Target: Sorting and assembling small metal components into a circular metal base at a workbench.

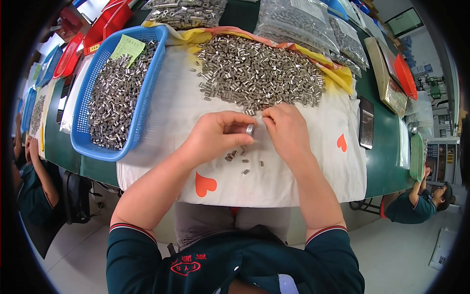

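Note:
Between the thumb and forefinger of my left hand (211, 133) is a small shiny metal sleeve (250, 130), tilted on its side. Close to its right, my right hand (288, 130) has its fingers pinched together; whatever they hold, if anything, is hidden. Both hands are just in front of a large pile of small metal cylinders (259, 71) on a white cloth (164, 117). Several loose cylinders (231, 156) lie scattered on the cloth below my hands.
A blue perforated basket (78, 120) of metal pieces, with a yellow-green paper slip (128, 49), stands at left. Bags of metal parts (293, 27) lie behind the pile. A dark phone (366, 122) is at right on the green table (387, 169). Co-workers sit at both sides.

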### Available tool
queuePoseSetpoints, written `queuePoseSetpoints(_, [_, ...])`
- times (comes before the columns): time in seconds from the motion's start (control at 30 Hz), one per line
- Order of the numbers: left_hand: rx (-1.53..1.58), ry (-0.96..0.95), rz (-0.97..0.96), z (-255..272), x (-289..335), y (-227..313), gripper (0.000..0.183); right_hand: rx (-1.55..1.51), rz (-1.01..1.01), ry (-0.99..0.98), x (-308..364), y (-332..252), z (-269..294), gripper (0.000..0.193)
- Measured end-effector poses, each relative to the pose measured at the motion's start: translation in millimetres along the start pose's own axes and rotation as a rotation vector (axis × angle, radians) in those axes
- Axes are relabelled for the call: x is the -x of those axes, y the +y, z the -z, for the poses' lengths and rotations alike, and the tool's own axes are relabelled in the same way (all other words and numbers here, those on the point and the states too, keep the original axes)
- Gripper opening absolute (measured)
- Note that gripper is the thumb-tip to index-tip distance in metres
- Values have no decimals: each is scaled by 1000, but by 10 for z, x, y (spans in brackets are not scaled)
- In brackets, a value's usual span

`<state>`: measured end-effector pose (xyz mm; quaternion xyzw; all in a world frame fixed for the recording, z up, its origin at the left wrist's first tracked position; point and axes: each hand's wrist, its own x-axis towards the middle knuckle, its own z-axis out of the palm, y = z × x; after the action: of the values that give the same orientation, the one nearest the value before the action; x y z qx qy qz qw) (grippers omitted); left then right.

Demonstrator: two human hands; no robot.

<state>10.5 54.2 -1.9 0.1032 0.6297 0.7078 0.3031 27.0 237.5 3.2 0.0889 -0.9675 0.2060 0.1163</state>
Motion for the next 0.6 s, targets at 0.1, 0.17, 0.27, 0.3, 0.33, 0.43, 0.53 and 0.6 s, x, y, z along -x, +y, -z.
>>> queuePoseSetpoints(0.1, [58,39,-65,14,-26,29,33,-142,-3,-4,-22,-57,127,7])
queuePoseSetpoints(0.17, [97,46,-64,27,-18,18,33,-694,-180,-139,11,-130,235,9])
queuePoseSetpoints(0.27, [110,41,-63,47,-16,2,34,-771,-51,-151,18,-163,209,10])
queuePoseSetpoints(0.3, [85,39,-63,52,-14,-2,35,-771,-54,-150,27,-164,205,10])
queuePoseSetpoints(0.33, [84,38,-62,46,-19,4,35,-705,-27,-117,28,-160,204,9])
queuePoseSetpoints(0.43, [63,43,-26,25,-21,12,34,-554,71,-37,39,-152,172,8])
queuePoseSetpoints(0.53, [-47,81,-30,-1,-12,9,33,-428,165,55,56,-190,124,7])
queuePoseSetpoints(0.6, [-95,117,-52,-26,-10,35,31,-382,186,100,69,-200,131,8])
